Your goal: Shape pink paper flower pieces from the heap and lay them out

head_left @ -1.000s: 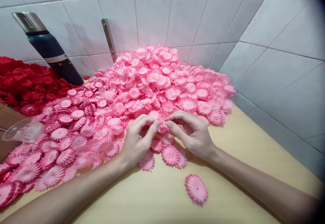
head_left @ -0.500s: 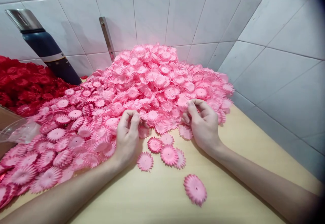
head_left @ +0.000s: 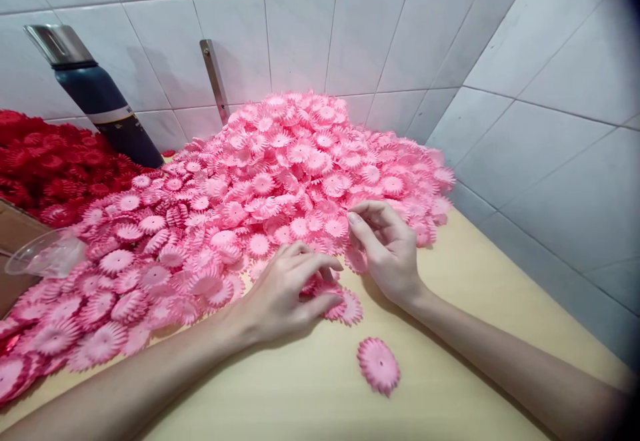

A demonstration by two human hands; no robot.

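Observation:
My left hand [head_left: 290, 287] reaches over a few loose pink petal discs on the table, its thumb and forefinger spread apart. It partly covers these discs, and one pale scalloped disc [head_left: 351, 307] shows beyond its thumb. Close by, my right hand [head_left: 387, 247] is raised at the front of the heap, thumb and forefinger drawn together in a pinch. Whatever lies between those fingertips is too small to make out. Beside its curled lower fingers is another pink disc [head_left: 356, 259]. A single darker-edged disc [head_left: 379, 365] lies nearer to me.
A large heap of pink petal discs [head_left: 300, 154] rests against the tiled wall. On the left are red petals [head_left: 55, 161], a tilted dark blue flask [head_left: 107, 107], a clear plastic cup [head_left: 47, 254] and a cardboard box [head_left: 15, 234]. A metal strip [head_left: 214, 81] is at the wall.
My left hand has moved right and toward me, from the heap's edge onto the loose discs, and its fingers have opened. My right hand has shifted slightly left, still pinched.

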